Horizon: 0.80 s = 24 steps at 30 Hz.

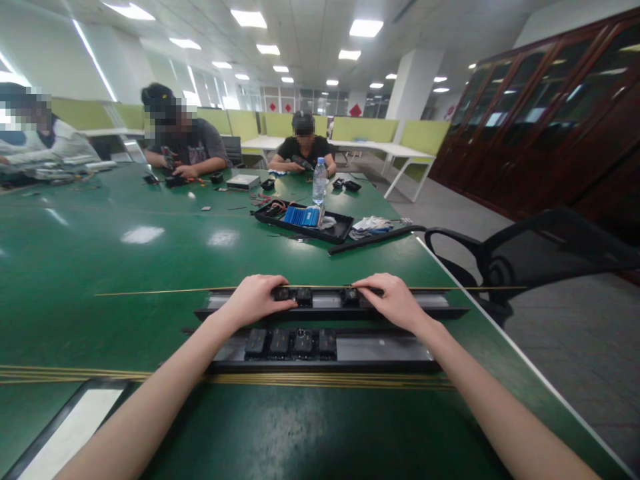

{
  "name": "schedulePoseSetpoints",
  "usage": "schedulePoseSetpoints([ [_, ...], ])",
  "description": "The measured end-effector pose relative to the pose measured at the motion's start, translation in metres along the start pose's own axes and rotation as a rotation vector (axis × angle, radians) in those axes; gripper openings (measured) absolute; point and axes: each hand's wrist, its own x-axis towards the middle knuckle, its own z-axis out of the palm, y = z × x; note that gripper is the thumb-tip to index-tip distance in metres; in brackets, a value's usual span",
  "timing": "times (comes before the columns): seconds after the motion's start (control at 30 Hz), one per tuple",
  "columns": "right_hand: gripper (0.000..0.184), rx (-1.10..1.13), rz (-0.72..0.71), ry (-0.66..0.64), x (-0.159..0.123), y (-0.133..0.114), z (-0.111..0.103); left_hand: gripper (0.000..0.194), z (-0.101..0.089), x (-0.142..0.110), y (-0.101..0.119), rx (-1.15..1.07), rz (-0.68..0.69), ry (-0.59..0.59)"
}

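A thin brass-coloured rod runs crosswise along the far edge of a long channel with dark edges. My left hand is closed around a small black block in that channel, thumb on the near side and fingers beyond it. Beside it sits another black block. My right hand pinches the rod just above a third black block. Nearer to me lies a second channel, bearing several black blocks in a row at its left half.
More brass-coloured rods lie along the near side. Farther off are a black tray with a blue finned part, a water bottle, gloves and a black strip. Other people work across the table; a chair stands right.
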Motion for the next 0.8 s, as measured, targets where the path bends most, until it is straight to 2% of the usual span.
schedulePoseSetpoints([
  [0.8,0.017,0.24,0.163,-0.006,0.0006,0.0031,-0.0081,0.05,-0.0015,0.0002,0.0014,-0.004,-0.006,0.0],
])
